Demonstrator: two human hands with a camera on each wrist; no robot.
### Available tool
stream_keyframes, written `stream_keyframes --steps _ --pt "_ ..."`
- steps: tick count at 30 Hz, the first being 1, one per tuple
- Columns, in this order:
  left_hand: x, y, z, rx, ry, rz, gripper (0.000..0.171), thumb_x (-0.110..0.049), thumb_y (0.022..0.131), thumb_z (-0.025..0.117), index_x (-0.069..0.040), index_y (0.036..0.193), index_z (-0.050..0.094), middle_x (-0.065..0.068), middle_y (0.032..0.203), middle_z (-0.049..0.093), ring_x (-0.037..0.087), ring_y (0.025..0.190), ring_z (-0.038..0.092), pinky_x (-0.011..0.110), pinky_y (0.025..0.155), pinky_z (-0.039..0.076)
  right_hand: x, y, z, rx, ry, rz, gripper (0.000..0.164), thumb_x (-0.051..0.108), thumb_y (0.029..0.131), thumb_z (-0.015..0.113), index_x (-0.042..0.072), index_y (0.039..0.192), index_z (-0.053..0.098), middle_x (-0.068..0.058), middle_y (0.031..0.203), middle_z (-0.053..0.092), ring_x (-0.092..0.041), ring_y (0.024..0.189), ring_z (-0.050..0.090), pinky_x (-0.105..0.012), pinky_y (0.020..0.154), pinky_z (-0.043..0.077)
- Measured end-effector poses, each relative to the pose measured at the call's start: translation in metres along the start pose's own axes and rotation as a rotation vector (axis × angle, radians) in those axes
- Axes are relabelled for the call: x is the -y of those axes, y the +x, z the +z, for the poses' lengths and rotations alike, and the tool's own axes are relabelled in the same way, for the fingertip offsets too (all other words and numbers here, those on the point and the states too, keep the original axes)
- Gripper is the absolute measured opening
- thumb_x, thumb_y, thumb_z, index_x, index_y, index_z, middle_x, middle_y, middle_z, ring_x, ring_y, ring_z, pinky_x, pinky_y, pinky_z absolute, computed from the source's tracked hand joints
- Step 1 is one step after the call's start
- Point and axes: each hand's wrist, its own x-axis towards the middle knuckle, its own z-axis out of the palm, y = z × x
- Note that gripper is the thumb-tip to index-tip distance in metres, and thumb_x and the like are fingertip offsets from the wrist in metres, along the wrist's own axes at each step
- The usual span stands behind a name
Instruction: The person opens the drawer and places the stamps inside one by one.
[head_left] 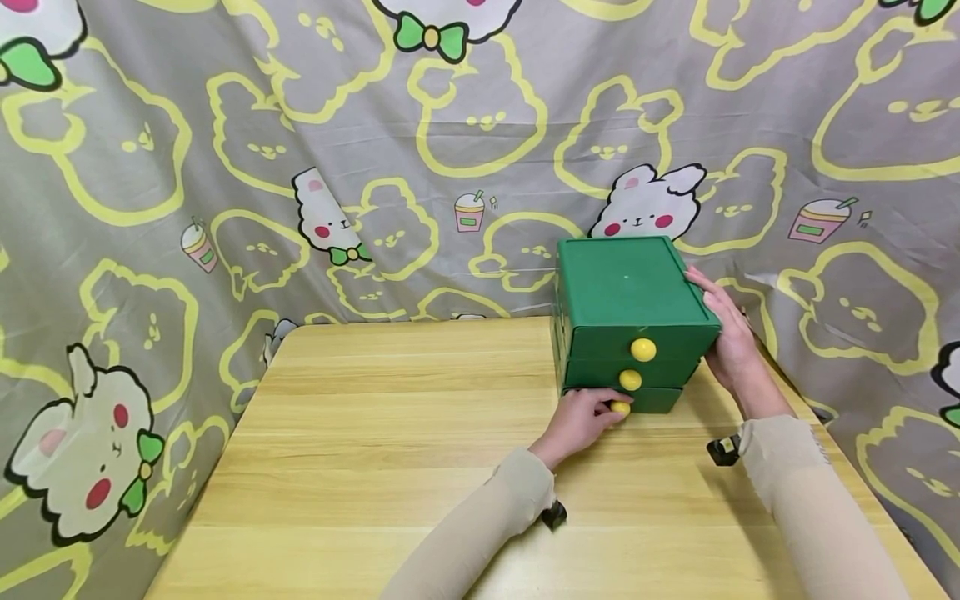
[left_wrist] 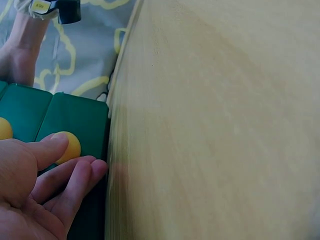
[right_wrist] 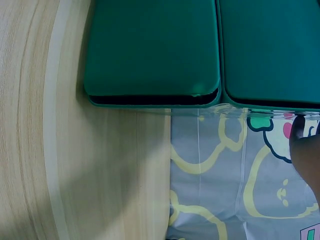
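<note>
A green drawer box (head_left: 637, 283) with three stacked drawers stands at the right of the table, a round yellow knob on each front. My left hand (head_left: 581, 421) is at the bottom drawer (head_left: 660, 401) and pinches its yellow knob (left_wrist: 74, 147), thumb on one side and fingers on the other. The middle knob (head_left: 630, 380) and top knob (head_left: 642, 349) are untouched. My right hand (head_left: 731, 342) rests against the box's right side, fingers extended along its upper edge. In the right wrist view, narrow dark gaps edge the drawer fronts (right_wrist: 152, 50), and little of that hand shows.
The wooden table (head_left: 390, 417) stretches left and in front of the box. A grey patterned curtain (head_left: 480, 183) hangs behind and around the table. Small black wrist devices (head_left: 723, 451) sit at both sleeve cuffs.
</note>
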Motion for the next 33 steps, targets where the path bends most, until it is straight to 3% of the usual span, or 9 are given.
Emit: stream_keyframes --steps 9,18,22,28,33 --pt "0.001 0.001 -0.001 -0.009 0.033 0.021 0.024 -0.029 0.100 0.070 -0.031 0.123 0.076 -0.012 0.095 0.079 -0.016 0.072 0.058 0.006 0.064 0.043 -0.001 0.001 0.000 0.000 0.002 -0.003 0.048 0.024 0.113 0.037 0.010 0.159 0.041 0.001 0.173 0.018 -0.012 0.160 0.007 -0.023 0.126 0.017" --pt "0.001 -0.001 -0.001 0.003 0.023 -0.003 0.025 -0.030 0.101 0.069 -0.031 0.125 0.075 -0.012 0.097 0.077 -0.013 0.077 0.061 0.007 0.068 0.045 -0.003 0.002 0.001 0.001 0.003 -0.008 0.048 0.024 0.113 0.037 0.009 0.159 0.041 0.005 0.171 0.023 -0.012 0.160 0.008 -0.023 0.125 0.018" --pt "0.000 -0.002 -0.003 0.029 0.043 0.032 0.027 -0.029 0.103 0.066 -0.029 0.129 0.073 -0.011 0.099 0.077 -0.010 0.083 0.064 0.008 0.073 0.047 -0.002 0.003 0.001 -0.001 0.002 -0.011 0.048 0.024 0.113 0.037 0.009 0.159 0.041 0.006 0.170 0.025 -0.012 0.160 0.009 -0.023 0.125 0.018" --pt "0.004 -0.013 -0.012 0.113 0.049 0.106 0.042 -0.025 0.105 0.064 -0.029 0.146 0.059 -0.006 0.116 0.076 -0.002 0.099 0.067 0.010 0.087 0.049 0.004 0.001 -0.002 -0.003 -0.058 0.005 0.047 0.023 0.113 0.038 0.011 0.158 0.042 0.007 0.170 0.025 -0.013 0.160 0.008 -0.019 0.120 0.025" --pt "0.009 -0.028 -0.038 0.163 0.047 0.135 0.054 -0.027 0.106 0.062 -0.032 0.157 0.045 -0.002 0.141 0.065 0.014 0.123 0.065 0.022 0.103 0.051 0.016 0.000 -0.009 0.005 -0.238 -0.005 0.044 0.022 0.114 0.039 0.011 0.156 0.047 0.005 0.170 0.028 -0.011 0.158 0.014 -0.012 0.109 0.031"
